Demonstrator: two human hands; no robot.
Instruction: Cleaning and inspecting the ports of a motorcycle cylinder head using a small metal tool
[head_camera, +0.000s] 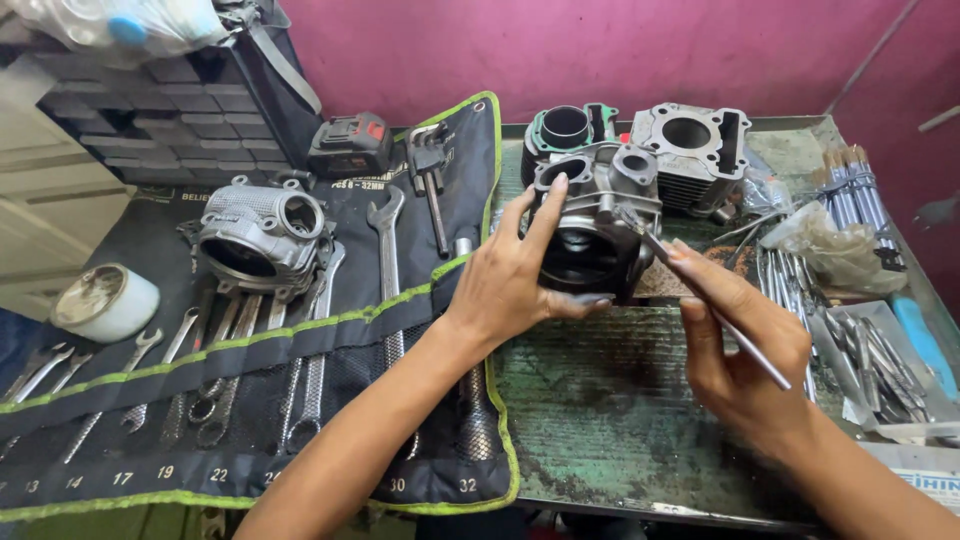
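Head view: left hand (515, 285) grips cylinder head (597, 225); right hand (740, 350) holds thin rod (715, 312).

Past my right hand (745, 345), a clear plastic bag (835, 250) lies crumpled; below it, at the bench corner, sits a white box with blue print (925, 480).

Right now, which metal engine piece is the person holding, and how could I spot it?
Start at the worn green workbench beside the black spanner roll. Three grey engine castings cluster near the pink wall; it is the front one, the cylinder head. Only this one is gripped by the left hand, while the right hand pokes it with a thin rod.
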